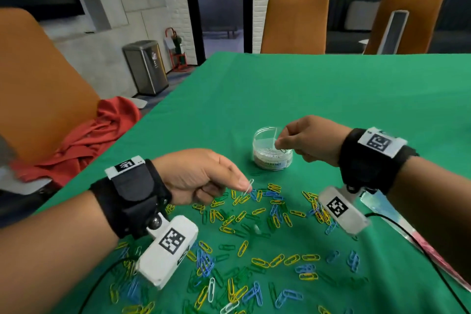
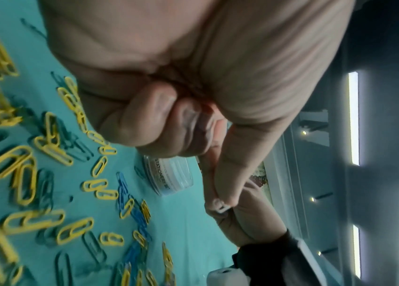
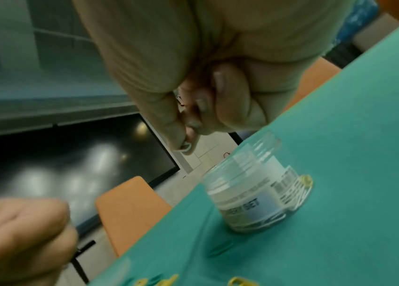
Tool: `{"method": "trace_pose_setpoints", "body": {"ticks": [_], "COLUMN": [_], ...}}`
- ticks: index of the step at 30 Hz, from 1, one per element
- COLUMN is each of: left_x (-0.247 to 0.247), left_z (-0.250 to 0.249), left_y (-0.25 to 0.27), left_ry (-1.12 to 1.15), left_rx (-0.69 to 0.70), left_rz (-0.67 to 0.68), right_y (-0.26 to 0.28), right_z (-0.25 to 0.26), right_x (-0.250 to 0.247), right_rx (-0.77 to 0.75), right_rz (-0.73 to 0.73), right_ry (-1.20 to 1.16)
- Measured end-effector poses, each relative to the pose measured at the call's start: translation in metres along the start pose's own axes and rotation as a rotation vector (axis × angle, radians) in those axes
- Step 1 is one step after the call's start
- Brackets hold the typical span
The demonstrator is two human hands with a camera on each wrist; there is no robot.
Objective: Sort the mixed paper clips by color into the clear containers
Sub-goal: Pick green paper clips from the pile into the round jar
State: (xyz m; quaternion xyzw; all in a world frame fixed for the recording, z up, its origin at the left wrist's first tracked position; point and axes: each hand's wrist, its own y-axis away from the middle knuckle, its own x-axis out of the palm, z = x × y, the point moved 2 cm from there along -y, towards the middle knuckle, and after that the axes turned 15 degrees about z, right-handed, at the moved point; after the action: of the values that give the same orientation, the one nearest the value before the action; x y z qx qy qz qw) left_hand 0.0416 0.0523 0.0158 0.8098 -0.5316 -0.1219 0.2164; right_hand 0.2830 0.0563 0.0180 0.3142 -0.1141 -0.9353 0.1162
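Yellow, blue, green and a few white paper clips [image 1: 258, 211] lie scattered over the green tablecloth [image 1: 318, 99]. A round clear container [image 1: 258, 153] with a printed label stands beyond the pile; it also shows in the left wrist view [image 2: 172, 175] and the right wrist view [image 3: 258, 193]. My left hand [image 1: 245, 186] hovers over the pile's far edge and pinches a white clip [image 1: 248, 187] between thumb and forefinger [image 2: 220, 206]. My right hand [image 1: 279, 144] is over the container's mouth, pinching a white clip [image 1: 274, 139] whose tip shows at the fingertips [image 3: 185, 147].
The table's left edge runs diagonally past an orange chair [image 1: 38, 84] draped with a red cloth [image 1: 94, 140]. Two more orange chairs [image 1: 293, 23] stand behind the far edge. A clear plastic sleeve [image 1: 407, 234] and black cables [image 1: 433, 262] lie at the right.
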Motion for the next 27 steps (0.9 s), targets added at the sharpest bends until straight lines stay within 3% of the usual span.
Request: {"method": "trace_pose_setpoints", "body": {"ticks": [4, 8, 11, 16, 22, 27], "left_x": [-0.015, -0.03, -0.036, -0.042, -0.047, -0.048], "left_z": [-0.005, -0.031, -0.052, -0.07, -0.078, -0.081], "left_y": [-0.024, -0.054, -0.076, -0.107, -0.116, -0.112], "left_ry": [-0.168, -0.606, -0.906, -1.108, -0.905, -0.683], "left_rx": [0.04, 0.096, 0.094, -0.041, -0.073, 0.0], "left_rz": [-0.185, -0.455, -0.552, -0.423, -0.332, -0.253], "right_y": [-0.018, -0.032, -0.033, -0.028, -0.034, -0.039], "right_z": [0.012, 0.016, 0.018, 0.016, 0.008, 0.012], "right_x": [-0.002, 0.006, 0.004, -0.015, -0.027, -0.023], "right_rx": [0.021, 0.018, 0.026, 0.064, 0.019, -0.016], "right_rz": [-0.117, -0.121, -0.087, -0.105, -0.131, -0.099], "right_ry": [0.411, 0.549, 0.509, 0.494, 0.335, 0.398]}}
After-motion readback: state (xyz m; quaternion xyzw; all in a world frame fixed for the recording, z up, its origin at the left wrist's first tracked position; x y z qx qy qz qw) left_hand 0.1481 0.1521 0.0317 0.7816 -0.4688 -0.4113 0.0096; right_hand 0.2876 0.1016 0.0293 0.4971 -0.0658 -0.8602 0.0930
